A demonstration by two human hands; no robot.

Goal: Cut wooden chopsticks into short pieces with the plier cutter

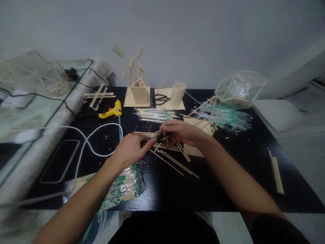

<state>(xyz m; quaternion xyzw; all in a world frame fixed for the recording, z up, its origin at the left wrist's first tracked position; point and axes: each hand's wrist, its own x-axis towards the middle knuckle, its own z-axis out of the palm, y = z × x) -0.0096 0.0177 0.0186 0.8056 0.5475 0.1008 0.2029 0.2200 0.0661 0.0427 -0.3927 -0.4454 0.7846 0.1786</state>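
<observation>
My left hand [132, 146] is closed around one end of a dark slim object [160, 137], whose kind I cannot make out. At its other end, my right hand [181, 133] has curled fingers, with a short thin wooden stick [165, 135] crossing between them. Under and around both hands lie loose wooden sticks [175, 162], several pointing toward the table's front edge. Partly behind my right hand is a flat panel of sticks [194, 149] laid side by side.
Behind stand a stick windmill [141, 95] and a round stick cup [178, 93], with black-handled scissors [161, 99] between. Left are a yellow glue gun [111, 110] and a white cable [87, 140]. Wrapped chopsticks [122, 186] lie in front; a stick-framed lantern shape [240, 89] stands right.
</observation>
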